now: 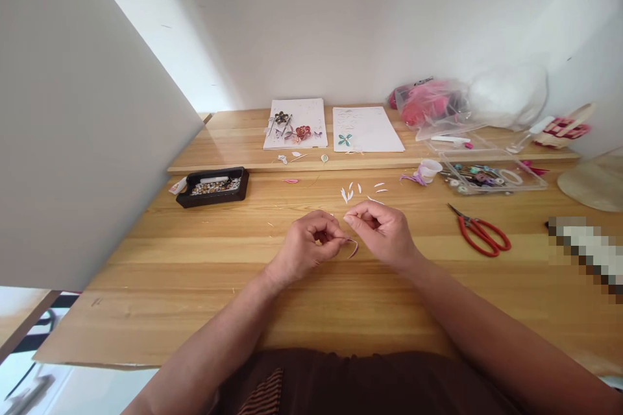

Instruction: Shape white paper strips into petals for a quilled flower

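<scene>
My left hand (314, 240) pinches a small curved purple petal-like piece (354, 249) between thumb and fingertips, and its pale-edged loop sticks out to the right. Close beside it, my right hand (382, 227) is closed in a pinch, thumb against forefinger. Whatever it grips, perhaps a fine thread, is too small to make out. Just beyond the hands lie several slim white petal shapes (359, 188) on the wooden table. A single pink petal piece (291, 181) rests farther left.
Red-handled pliers (479, 233) lie at right, below a clear box (540, 183) of beads and a spool with purple thread (429, 170). A black tray (182, 200) of beads stands at left. Two white sheets (384, 139) with wire flowers occupy the raised back ledge.
</scene>
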Demonstrator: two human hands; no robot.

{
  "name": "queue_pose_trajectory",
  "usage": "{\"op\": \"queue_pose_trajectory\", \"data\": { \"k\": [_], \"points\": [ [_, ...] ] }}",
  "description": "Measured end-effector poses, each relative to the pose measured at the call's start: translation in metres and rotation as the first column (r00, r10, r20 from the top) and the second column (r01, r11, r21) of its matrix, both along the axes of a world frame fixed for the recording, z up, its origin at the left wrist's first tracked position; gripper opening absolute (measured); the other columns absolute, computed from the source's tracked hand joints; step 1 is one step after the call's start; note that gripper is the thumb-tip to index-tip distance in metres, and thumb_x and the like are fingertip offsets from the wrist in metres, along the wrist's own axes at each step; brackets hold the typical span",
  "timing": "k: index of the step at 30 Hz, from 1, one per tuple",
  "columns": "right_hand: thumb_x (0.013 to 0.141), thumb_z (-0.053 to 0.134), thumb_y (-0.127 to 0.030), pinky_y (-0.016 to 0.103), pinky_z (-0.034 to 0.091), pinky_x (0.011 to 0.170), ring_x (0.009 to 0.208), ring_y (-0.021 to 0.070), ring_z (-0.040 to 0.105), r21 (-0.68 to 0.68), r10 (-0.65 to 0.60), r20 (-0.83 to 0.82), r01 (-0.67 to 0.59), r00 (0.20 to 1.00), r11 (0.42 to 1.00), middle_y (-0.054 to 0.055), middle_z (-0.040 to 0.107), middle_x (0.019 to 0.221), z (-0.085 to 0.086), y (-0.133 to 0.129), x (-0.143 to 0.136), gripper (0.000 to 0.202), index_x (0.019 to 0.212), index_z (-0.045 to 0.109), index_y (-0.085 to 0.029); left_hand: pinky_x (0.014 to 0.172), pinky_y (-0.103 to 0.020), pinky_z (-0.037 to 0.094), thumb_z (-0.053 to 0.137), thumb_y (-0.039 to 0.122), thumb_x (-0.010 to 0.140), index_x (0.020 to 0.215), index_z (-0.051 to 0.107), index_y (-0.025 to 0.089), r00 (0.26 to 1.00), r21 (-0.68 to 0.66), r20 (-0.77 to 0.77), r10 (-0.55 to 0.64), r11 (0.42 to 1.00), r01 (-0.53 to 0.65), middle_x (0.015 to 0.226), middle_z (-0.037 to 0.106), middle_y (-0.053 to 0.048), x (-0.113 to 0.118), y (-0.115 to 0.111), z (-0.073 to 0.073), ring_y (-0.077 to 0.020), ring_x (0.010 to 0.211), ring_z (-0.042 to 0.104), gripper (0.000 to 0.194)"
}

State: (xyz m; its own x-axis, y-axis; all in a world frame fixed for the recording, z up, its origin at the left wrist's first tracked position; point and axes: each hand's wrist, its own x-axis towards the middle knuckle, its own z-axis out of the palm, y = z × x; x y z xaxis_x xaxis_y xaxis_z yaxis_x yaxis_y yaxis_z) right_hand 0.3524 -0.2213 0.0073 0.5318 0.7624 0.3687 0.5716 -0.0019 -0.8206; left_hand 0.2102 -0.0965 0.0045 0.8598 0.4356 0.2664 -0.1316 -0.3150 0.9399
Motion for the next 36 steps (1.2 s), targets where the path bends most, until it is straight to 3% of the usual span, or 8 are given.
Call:
{"op": "queue_pose_trajectory", "data": {
  "k": [4, 7, 10, 13, 17, 22, 32, 36],
  "points": [
    [0.085, 0.068, -0.041, 0.027, 0.033, 0.049, 0.050, 0.0118, 0.041, -0.034, 0.049, -0.241, -0.058, 0.969, 0.998, -0.003, 0.056, 0.057, -0.010, 0.008, 0.004, 0.022, 0.074, 0.067, -0.022, 0.069, -0.026, 0.047, 0.078, 0.030, 0.076, 0.074, 0.073, 0.016, 0.997, -0.237, 0.038, 0.066, 0.970, -0.055, 0.082, 0.066, -0.005, 0.003, 0.004, 0.002, -0.0138, 0.074, 0.059, 0.015],
    [0.085, 0.068, -0.043, 0.027, 0.036, 0.051, 0.051, 0.0126, 0.048, -0.035, 0.098, -0.364, -0.118, 0.926, 0.992, 0.000, 0.066, 0.062, -0.014, 0.009, 0.000, 0.024, 0.075, 0.066, -0.021, 0.061, -0.024, 0.044, 0.081, 0.034, 0.073, 0.070, 0.069, 0.015, 0.987, -0.388, 0.029, 0.161, 0.911, -0.137, 0.073, 0.062, -0.001, 0.007, 0.008, -0.001, -0.0088, 0.062, 0.052, 0.022],
    [0.087, 0.067, -0.042, 0.026, 0.035, 0.051, 0.051, 0.0119, 0.047, -0.061, 0.095, -0.352, -0.124, 0.931, 0.990, 0.000, 0.067, 0.062, -0.014, 0.007, -0.006, 0.026, 0.073, 0.064, -0.020, 0.057, -0.022, 0.043, 0.082, 0.037, 0.071, 0.069, 0.066, 0.015, 0.973, -0.467, 0.004, 0.231, 0.861, -0.203, 0.070, 0.061, 0.001, 0.010, 0.010, -0.004, -0.0074, 0.058, 0.049, 0.027],
    [0.088, 0.066, -0.038, 0.026, 0.033, 0.050, 0.051, 0.0108, 0.044, -0.068, 0.089, -0.282, -0.112, 0.955, 0.991, -0.001, 0.065, 0.061, -0.014, 0.004, -0.011, 0.024, 0.072, 0.065, -0.020, 0.058, -0.021, 0.042, 0.083, 0.037, 0.071, 0.070, 0.067, 0.014, 0.965, -0.478, 0.001, 0.262, 0.848, -0.229, 0.068, 0.060, 0.002, 0.010, 0.011, -0.005, -0.0070, 0.059, 0.048, 0.028],
    [0.088, 0.064, -0.032, 0.026, 0.035, 0.052, 0.052, 0.0107, 0.046, -0.044, 0.088, -0.184, -0.097, 0.979, 0.994, -0.001, 0.065, 0.063, -0.015, 0.003, -0.013, 0.021, 0.071, 0.065, -0.020, 0.062, -0.021, 0.043, 0.083, 0.036, 0.071, 0.073, 0.069, 0.014, 0.972, -0.489, 0.028, 0.233, 0.851, -0.190, 0.072, 0.063, 0.001, 0.009, 0.012, -0.007, -0.0087, 0.065, 0.052, 0.026],
    [0.088, 0.064, -0.035, 0.026, 0.038, 0.053, 0.052, 0.0122, 0.050, -0.045, 0.080, -0.216, -0.092, 0.973, 0.995, -0.001, 0.066, 0.062, -0.017, 0.005, -0.013, 0.022, 0.070, 0.062, -0.021, 0.067, -0.023, 0.045, 0.085, 0.034, 0.069, 0.073, 0.072, 0.015, 0.976, -0.513, 0.054, 0.212, 0.844, -0.155, 0.092, 0.069, -0.004, 0.009, 0.011, -0.007, -0.0097, 0.073, 0.057, 0.024],
    [0.087, 0.063, -0.038, 0.028, 0.042, 0.056, 0.055, 0.0144, 0.053, -0.004, 0.087, -0.206, -0.089, 0.975, 0.996, 0.000, 0.065, 0.063, -0.021, 0.007, -0.012, 0.024, 0.070, 0.061, -0.022, 0.082, -0.025, 0.050, 0.088, 0.034, 0.065, 0.066, 0.067, 0.015, 0.984, -0.684, 0.124, 0.128, 0.730, -0.009, 0.095, 0.071, -0.004, 0.009, 0.006, 0.001, -0.0117, 0.086, 0.067, 0.029],
    [0.086, 0.065, -0.038, 0.027, 0.038, 0.053, 0.052, 0.0125, 0.047, -0.020, 0.093, -0.186, -0.098, 0.978, 0.995, -0.002, 0.060, 0.059, -0.024, 0.008, -0.011, 0.025, 0.068, 0.061, -0.021, 0.083, -0.025, 0.052, 0.088, 0.032, 0.065, 0.067, 0.067, 0.014, 0.982, -0.706, 0.163, 0.096, 0.706, 0.048, 0.093, 0.071, -0.003, 0.008, 0.006, 0.001, -0.0108, 0.084, 0.067, 0.028]
  ]
}}
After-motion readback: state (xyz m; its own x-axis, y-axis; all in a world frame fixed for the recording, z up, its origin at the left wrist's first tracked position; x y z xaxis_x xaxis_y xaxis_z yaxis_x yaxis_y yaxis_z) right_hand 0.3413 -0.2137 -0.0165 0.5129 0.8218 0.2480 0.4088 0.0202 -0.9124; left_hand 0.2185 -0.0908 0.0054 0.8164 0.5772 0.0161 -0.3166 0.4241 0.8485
